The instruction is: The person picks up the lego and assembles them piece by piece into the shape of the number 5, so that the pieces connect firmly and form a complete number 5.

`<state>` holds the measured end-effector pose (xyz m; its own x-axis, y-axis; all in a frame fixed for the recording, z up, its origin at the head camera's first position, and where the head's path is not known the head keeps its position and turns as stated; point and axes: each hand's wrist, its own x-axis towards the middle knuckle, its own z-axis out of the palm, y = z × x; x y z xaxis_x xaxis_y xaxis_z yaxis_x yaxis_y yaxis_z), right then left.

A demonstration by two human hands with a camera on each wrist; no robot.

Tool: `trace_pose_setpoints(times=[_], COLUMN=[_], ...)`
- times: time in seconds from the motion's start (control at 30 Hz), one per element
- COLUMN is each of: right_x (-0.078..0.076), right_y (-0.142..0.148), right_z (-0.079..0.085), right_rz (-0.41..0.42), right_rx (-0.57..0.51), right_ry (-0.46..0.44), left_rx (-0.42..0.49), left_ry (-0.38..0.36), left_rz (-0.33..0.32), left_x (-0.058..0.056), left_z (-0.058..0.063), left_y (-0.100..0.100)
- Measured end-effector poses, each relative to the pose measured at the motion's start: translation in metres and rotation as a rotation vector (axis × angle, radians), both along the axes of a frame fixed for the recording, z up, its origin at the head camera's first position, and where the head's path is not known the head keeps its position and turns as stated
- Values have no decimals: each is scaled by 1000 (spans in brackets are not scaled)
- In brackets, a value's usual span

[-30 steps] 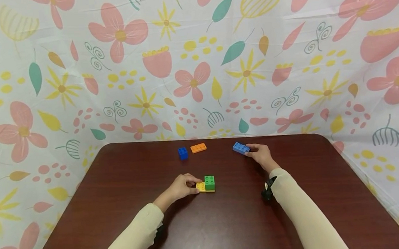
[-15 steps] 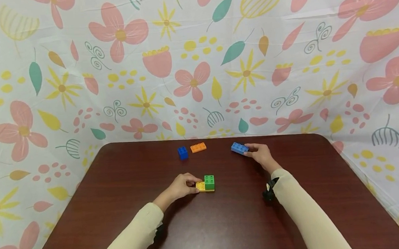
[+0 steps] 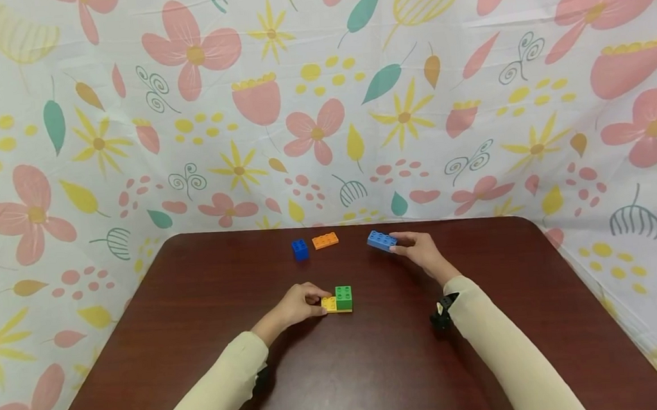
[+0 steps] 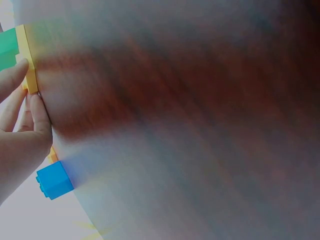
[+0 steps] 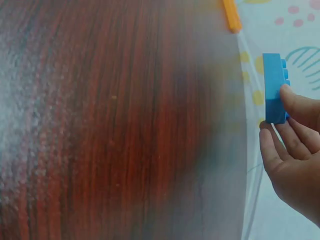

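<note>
My left hand (image 3: 298, 303) pinches the left end of a flat yellow building brick (image 3: 328, 304) between thumb and fingers. A square green brick (image 3: 343, 298) is stacked on the yellow one's right half. In the left wrist view the yellow brick (image 4: 30, 75) lies low over the tabletop. My right hand (image 3: 423, 253) grips the right end of a light blue eight-stud brick (image 3: 381, 241), studs facing up. The right wrist view shows the light blue brick (image 5: 272, 90) raised off the table, thumb on one side and fingers on the other.
Toward the back of the dark brown table (image 3: 330, 372) lie a small dark blue brick (image 3: 300, 250) and a flat orange brick (image 3: 325, 240), side by side. A flower-patterned cloth (image 3: 320, 102) hangs behind the table's far edge.
My right hand has carried the light blue brick a short way left. The left hand stays at the yellow brick; the whole head view has shifted slightly.
</note>
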<state>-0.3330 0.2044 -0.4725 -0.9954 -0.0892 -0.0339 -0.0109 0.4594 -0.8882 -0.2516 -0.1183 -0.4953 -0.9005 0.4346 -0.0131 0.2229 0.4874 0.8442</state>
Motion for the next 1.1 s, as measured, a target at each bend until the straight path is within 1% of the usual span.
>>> trace_pose_setpoints(times=[0.27,0.4,0.6,0.87,1.1], right_x=[7,10,16,27,38], right_y=[-8,-15,-26,-39,-50], right_z=[4,9,16,22,22], right_rz=[85,125,176,225,237], right_rx=[4,-42,-67,-88,-100], right_ry=[48,32,27,8,-8], left_rx=[12,20,15,13,16], left_ry=[1,5,4,11,13], left_rz=[-4,-4,-4,-7,-3], left_x=[2,0,-1,-1,-1], left_z=[2,1,-1,2,1], left_y=[0,0,0,0,0])
